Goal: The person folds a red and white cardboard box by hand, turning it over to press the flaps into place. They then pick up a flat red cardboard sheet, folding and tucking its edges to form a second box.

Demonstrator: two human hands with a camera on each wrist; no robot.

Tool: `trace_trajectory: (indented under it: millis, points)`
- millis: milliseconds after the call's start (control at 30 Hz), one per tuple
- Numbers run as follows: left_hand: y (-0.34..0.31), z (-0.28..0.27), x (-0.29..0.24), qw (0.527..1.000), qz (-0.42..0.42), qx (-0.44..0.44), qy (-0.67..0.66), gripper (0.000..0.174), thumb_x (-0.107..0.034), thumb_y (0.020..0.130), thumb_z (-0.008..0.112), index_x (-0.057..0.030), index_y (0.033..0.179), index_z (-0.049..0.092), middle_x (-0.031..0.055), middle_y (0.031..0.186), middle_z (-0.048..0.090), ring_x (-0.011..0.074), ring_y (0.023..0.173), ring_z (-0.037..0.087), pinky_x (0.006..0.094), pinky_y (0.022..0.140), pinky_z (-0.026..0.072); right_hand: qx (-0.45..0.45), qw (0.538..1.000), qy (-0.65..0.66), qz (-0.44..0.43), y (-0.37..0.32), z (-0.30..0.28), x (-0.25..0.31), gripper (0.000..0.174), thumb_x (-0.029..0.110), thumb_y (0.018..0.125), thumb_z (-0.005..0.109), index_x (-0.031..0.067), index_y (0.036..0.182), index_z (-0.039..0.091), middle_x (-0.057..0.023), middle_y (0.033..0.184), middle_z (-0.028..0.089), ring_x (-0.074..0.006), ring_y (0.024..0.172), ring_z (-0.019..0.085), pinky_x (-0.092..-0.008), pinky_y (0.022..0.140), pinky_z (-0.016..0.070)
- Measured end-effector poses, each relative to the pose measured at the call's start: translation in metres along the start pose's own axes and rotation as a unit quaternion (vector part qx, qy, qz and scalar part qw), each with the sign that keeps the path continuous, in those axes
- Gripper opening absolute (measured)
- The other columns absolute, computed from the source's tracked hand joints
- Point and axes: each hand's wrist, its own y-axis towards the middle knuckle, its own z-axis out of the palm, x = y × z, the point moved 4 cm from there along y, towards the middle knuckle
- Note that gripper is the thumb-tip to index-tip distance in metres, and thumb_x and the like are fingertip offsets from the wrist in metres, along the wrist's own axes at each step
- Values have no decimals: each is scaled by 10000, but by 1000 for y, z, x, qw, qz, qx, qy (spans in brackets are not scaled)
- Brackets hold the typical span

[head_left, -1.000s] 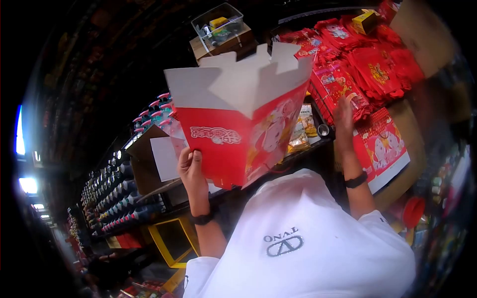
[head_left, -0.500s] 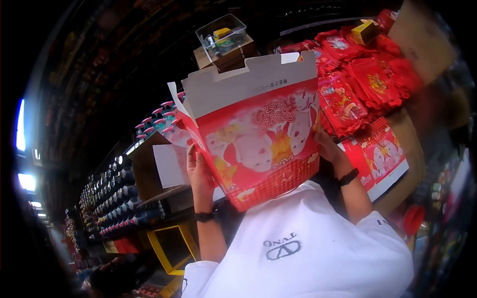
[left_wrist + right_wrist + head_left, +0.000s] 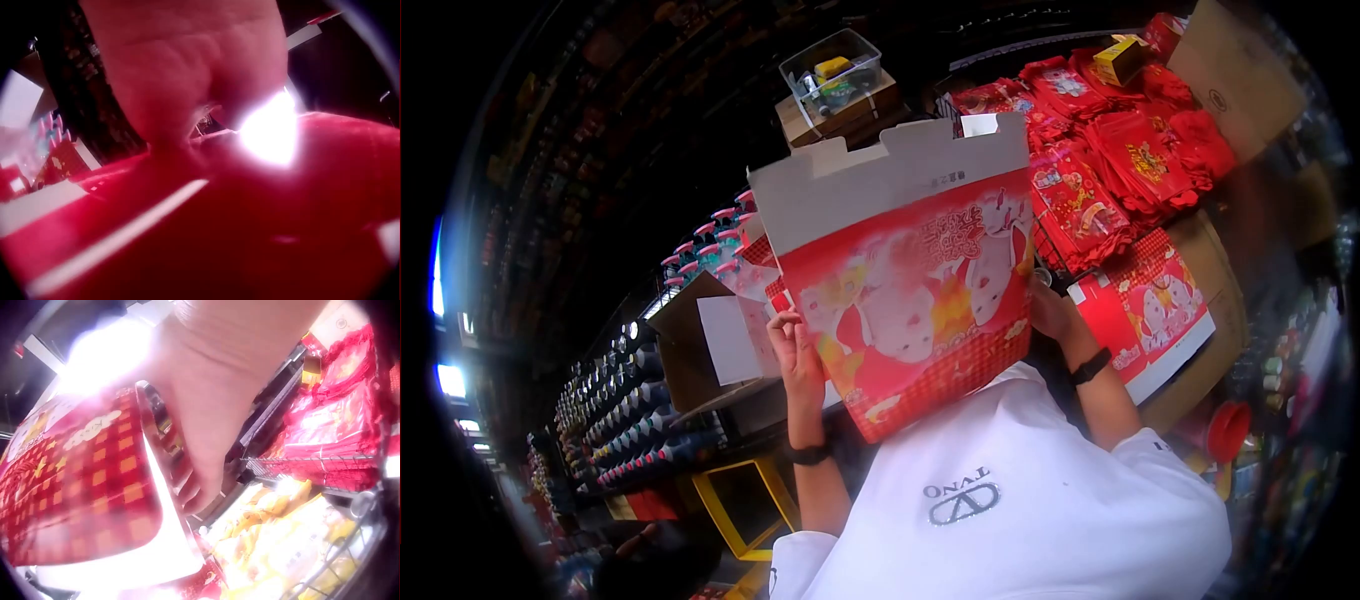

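Note:
A red cardboard gift box [image 3: 920, 310], printed with white cartoon rabbits and upside-down lettering, is held up in front of the chest. Its pale toothed flap [image 3: 870, 185] stands at the top. My left hand [image 3: 800, 370] grips the box's left edge; in the left wrist view its palm lies close over the red cardboard [image 3: 281, 231]. On the opposite edge, my right hand [image 3: 1052, 312] holds the box, fingers partly hidden behind it. The right wrist view shows that hand [image 3: 212, 394] curled at the checked side panel [image 3: 94, 494].
Red packaged bags [image 3: 1140, 150] are piled at the back right. A flat printed carton [image 3: 1155, 305] lies below them. Yellow packets [image 3: 275, 537] sit in a wire basket. Left stand an open brown carton [image 3: 685, 340] and rows of bottles [image 3: 630, 410]. A clear bin [image 3: 830, 75] is behind.
The box has turned from corner-on so its broad rabbit face shows. My right hand, raised and apart from it a second ago, has come to its right edge. My left hand keeps its hold.

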Motion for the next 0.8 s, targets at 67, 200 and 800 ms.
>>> trace_trajectory:
  millis: [67,200,800]
  points:
    - [-4,-4,-3,999,-25,22,-38,583,-369,1036,618,-124,1459,300,51,1390,458,172,1333,476,364,1085,459,-17,1000,5,10,-2,1,1,663,512,1039,568,124,1553,406,-40,1491,551,-199,1380,512,-398,1150,400]
    - [-14,15,-44,993,-17,110,25,1014,-556,815,843,-97,1492,244,109,1521,339,231,1385,417,387,1121,417,-49,999,-15,0,-7,0,-2,644,450,1019,630,90,1519,446,-68,1485,569,-234,1375,531,-431,1174,388]
    - [-8,6,-25,848,70,-77,520,777,-170,930,785,-12,1561,360,223,1617,328,280,1463,397,390,1185,364,-206,904,-368,-71,-32,109,69,434,359,1033,667,20,1301,631,-15,1058,694,-96,882,631,-302,701,553]
